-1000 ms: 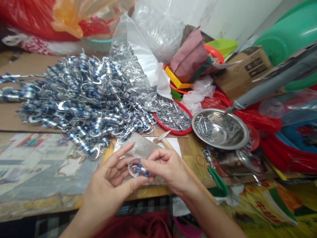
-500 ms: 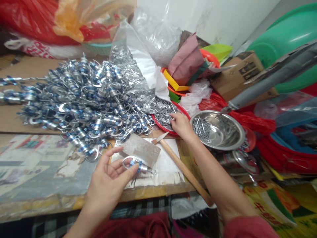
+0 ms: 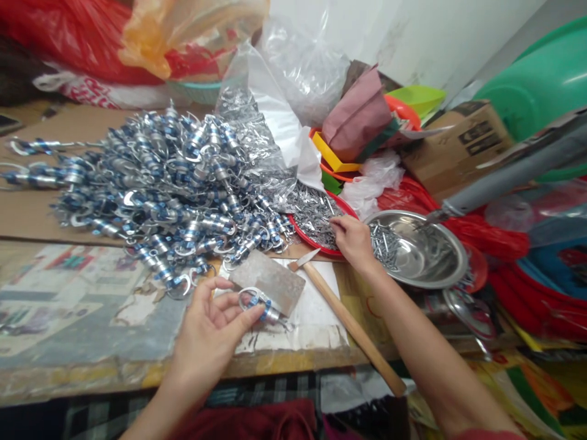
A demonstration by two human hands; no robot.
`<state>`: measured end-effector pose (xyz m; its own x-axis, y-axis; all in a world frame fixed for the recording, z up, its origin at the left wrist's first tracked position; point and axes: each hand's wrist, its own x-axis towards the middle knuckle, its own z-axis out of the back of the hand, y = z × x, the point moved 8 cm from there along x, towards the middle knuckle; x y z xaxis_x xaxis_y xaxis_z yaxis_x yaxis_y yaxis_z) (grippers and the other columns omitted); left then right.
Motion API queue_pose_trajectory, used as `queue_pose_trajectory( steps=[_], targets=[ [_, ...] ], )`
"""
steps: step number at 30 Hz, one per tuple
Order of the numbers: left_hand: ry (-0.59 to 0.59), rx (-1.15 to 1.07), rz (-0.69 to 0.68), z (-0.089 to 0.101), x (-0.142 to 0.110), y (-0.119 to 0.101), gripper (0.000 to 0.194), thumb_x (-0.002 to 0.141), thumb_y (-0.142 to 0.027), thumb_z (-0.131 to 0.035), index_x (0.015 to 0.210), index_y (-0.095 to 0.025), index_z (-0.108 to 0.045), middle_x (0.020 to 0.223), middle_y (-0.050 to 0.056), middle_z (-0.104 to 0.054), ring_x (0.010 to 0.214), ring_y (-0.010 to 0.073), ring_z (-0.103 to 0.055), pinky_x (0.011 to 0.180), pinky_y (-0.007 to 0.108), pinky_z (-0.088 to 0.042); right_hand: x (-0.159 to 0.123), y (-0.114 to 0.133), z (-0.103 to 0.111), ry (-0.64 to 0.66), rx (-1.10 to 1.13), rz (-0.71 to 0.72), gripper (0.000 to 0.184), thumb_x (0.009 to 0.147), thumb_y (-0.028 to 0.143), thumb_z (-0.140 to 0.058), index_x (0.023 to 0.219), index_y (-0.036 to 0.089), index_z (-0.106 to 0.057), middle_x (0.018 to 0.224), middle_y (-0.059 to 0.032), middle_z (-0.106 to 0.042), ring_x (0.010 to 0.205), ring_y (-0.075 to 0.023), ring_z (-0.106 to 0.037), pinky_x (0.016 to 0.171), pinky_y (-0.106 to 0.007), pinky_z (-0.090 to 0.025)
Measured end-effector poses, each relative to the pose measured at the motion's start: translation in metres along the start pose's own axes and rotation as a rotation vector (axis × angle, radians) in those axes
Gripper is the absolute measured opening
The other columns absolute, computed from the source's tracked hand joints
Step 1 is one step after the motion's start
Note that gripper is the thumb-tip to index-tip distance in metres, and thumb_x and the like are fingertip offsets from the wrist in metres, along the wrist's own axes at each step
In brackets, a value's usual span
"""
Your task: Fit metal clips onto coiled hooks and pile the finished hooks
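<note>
Cluttered workbench below a pale wall, with a clear plastic bag at the back and a green basin at far right. To the left, on cardboard, a big heap of blue-and-silver fittings. In the left hand, a single fitting of the same kind — pinched between thumb and fingers, slim end to the right, by the near edge of a metal block. With the right hand, fingertips bunched over small metal pieces in a red tray — cannot tell how tightly closed, or on what. Near that hand, a steel bowl with loose pins. Between the arms, slantwise, a wooden-handled hammer, head just beside the block.
</note>
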<state>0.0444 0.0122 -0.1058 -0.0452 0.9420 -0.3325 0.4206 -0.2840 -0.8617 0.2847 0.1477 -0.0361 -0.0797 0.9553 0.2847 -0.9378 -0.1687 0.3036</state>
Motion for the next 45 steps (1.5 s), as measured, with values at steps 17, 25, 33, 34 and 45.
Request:
queue_pose_trajectory(
  steps=[17,25,33,34,45],
  targets=[
    [-0.101,-0.089,-0.015,0.004,0.001,0.006,0.057,0.052,-0.017,-0.08,0.088,-0.024,-0.036,0.061,-0.003,-0.07,0.048,0.0171,-0.066,0.05,0.03,-0.057,-0.078,0.135,-0.013,0.473,0.487,0.334,0.011,0.081,0.019,-0.059,0.071,0.016,-0.062,0.066,0.0025,-0.06,0.063,-0.0093,-0.053,0.058,-0.019,-0.038],
    [-0.121,-0.08,-0.06,0.006,0.002,0.006,0.056,0.053,-0.015,-0.079,0.087,-0.024,-0.036,0.059,-0.005,-0.068,0.047,0.0148,-0.065,0.048,0.025,-0.054,-0.083,0.148,-0.017,0.335,0.42,0.461,0.013,0.084,0.02,-0.055,0.077,0.018,-0.066,0.073,-0.0007,-0.063,0.069,-0.0117,-0.056,0.062,-0.022,-0.039],
    [-0.163,-0.076,-0.055,0.007,0.001,0.005,0.056,0.049,-0.015,-0.08,0.086,-0.024,-0.038,0.058,-0.006,-0.068,0.047,0.0157,-0.065,0.046,0.023,-0.054,-0.086,0.138,0.0,0.099,0.512,0.387,0.014,0.087,0.021,-0.05,0.081,0.018,-0.062,0.076,-0.0023,-0.064,0.072,-0.0132,-0.058,0.066,-0.025,-0.042],
    [-0.167,-0.077,-0.052,0.007,0.001,0.004,0.056,0.049,-0.015,-0.08,0.086,-0.024,-0.038,0.058,-0.006,-0.068,0.047,0.0159,-0.066,0.046,0.024,-0.054,-0.085,0.122,0.005,0.027,0.553,0.308,0.014,0.088,0.02,-0.048,0.082,0.018,-0.061,0.076,-0.0021,-0.064,0.072,-0.0131,-0.058,0.066,-0.025,-0.043],
    [-0.213,-0.065,-0.084,0.008,-0.002,0.001,0.052,0.05,-0.012,-0.078,0.083,-0.025,-0.042,0.056,-0.007,-0.067,0.048,0.0164,-0.066,0.046,0.025,-0.056,-0.11,0.069,0.01,0.008,0.391,0.045,0.02,0.084,0.028,-0.053,0.102,0.018,-0.058,0.099,-0.0075,-0.059,0.09,-0.0184,-0.056,0.078,-0.032,-0.046]
  ],
)
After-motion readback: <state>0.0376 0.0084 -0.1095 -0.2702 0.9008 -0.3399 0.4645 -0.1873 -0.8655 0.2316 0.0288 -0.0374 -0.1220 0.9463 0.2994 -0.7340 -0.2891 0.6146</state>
